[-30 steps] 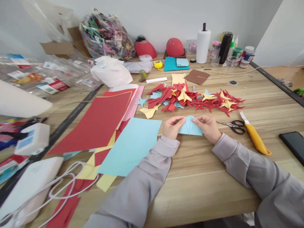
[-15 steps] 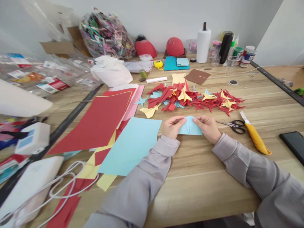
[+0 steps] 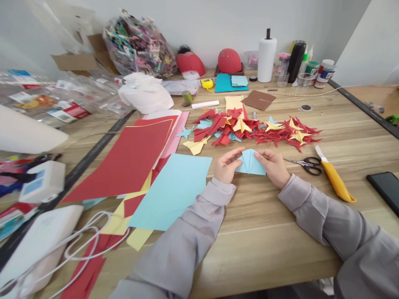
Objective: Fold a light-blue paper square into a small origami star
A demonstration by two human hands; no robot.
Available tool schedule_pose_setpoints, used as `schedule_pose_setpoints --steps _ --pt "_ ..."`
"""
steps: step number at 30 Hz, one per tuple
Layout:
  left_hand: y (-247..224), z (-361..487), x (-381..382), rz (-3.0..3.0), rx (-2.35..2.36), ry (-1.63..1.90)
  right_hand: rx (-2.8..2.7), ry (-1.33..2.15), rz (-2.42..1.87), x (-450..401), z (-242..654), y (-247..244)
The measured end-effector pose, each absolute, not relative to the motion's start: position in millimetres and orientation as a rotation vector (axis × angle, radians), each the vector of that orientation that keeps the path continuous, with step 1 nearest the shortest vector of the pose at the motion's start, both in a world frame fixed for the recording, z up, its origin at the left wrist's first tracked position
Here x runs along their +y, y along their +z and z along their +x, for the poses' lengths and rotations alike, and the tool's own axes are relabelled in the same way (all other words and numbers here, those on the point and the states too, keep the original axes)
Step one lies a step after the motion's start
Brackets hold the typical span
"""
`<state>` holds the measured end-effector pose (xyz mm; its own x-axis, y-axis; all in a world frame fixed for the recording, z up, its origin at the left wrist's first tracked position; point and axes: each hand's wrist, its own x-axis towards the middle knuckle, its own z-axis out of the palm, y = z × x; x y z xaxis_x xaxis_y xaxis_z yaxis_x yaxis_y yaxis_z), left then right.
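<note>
A small folded light-blue paper (image 3: 252, 164) with creases meeting at its lower middle is held up between both hands, over the wooden table. My left hand (image 3: 227, 165) pinches its left corner between thumb and fingers. The upper right edge is gripped by my right hand (image 3: 273, 166), thumb in front. Just beyond the hands lies a pile of folded red paper shapes (image 3: 218, 126), with yellow and blue ones mixed in. A large light-blue sheet (image 3: 174, 191) is left of my left hand.
Right of my right hand lie black scissors (image 3: 311, 166), a yellow-handled cutter (image 3: 336, 180) and a phone (image 3: 385, 191). Red sheets (image 3: 124, 158) and a white cable (image 3: 93, 232) are at left. A white bottle (image 3: 267, 60) stands at the back.
The folded paper has tilted slightly, its left side lower under my left thumb, and more of its top centre shows. My left fingers have lifted and loosened a little.
</note>
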<state>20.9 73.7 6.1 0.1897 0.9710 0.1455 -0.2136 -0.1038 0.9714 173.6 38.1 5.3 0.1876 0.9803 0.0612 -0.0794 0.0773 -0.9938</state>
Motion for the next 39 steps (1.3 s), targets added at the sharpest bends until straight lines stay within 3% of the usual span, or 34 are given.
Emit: schedule_pose_setpoints --steps 8,39 --pt "7.3 18.9 70.3 1.473 0.93 1.159 -1.026 1.081 -1.156 38.0 173.4 8.0" --pt "9.8 22.8 69.8 1.279 1.02 1.244 -1.076 1.045 -1.18 34.3 172.7 10.2"
